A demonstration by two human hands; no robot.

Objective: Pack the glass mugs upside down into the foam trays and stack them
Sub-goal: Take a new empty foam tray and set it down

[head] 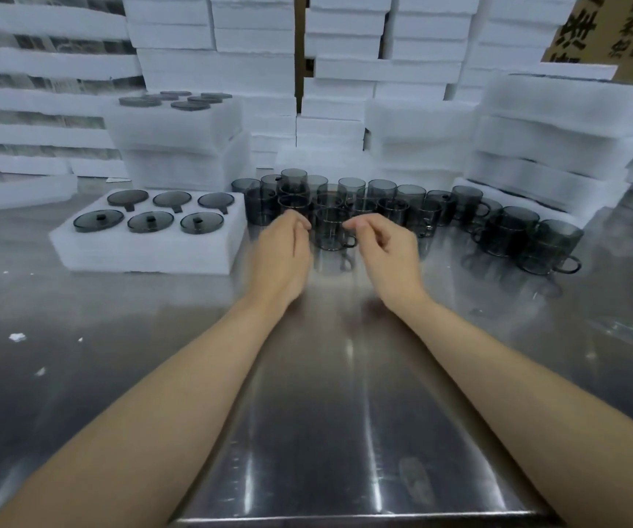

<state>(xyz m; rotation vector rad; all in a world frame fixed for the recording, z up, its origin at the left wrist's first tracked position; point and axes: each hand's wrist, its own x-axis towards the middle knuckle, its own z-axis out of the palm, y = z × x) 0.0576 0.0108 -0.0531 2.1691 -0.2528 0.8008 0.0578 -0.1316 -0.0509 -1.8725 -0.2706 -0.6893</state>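
Target mug (pixel 330 228): upright on the surface (pixel 345 394), at the near edge of the mug cluster (pixel 381 188), handle turned toward 4 o'clock.

Left hand (pixel 282 245) is placed at the mug's 9 o'clock, fingers (pixel 299 222) straight and close together. Right hand (pixel 389 243) is placed at its 3 o'clock, fingers loosely curled, nothing held. Contact with the glass cannot be told, as both hands are blurred.

Risks (judged):
- The other mugs are packed wall to wall at 12 o'clock. A tilted lift could knock them, and glass could be chipped or toppled.
- Smooth glass held by the sides alone could slip while being turned upside down.
- The handle lies on the right hand's side and could be snagged by the curled fingers.

Surroundings:
- A foam tray (pixel 147 257) is noted just beside the cluster at its 9 o'clock. All six pockets are filled with dark round glass pieces, so no free pocket is seen there and an empty tray would be needed.
- A filled tray stack (pixel 177 123) is noted at 11 o'clock.
- Plain foam stacks (pixel 558 120) are noted from 12 to 2 o'clock.
- A carton (pixel 612 28) is noted at far 1 o'clock.
- Foam crumbs (pixel 17 337) are noted at 8 o'clock.
- Nothing is seen between the hands and the mug.
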